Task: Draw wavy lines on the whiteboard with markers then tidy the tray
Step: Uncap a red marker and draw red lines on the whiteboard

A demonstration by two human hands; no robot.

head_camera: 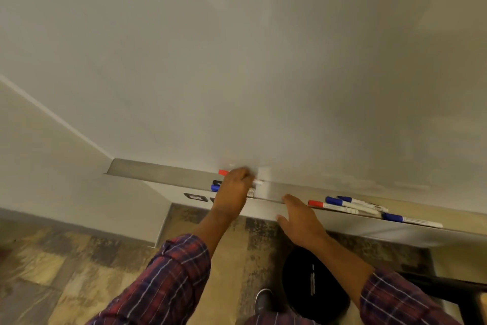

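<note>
The whiteboard fills the upper view and looks blank. Below it runs the metal tray. My left hand lies over a bunch of three markers in the tray, fingers curled on them: a red cap, a black cap and a blue cap stick out to the left. My right hand rests open on the tray's front edge. Just right of it lie a red-capped marker and three blue-capped markers, one of them further right.
A wall with a white trim strip meets the board at the left. A wall plate sits under the tray. Patterned carpet covers the floor. A black round object and a shoe are below my arms.
</note>
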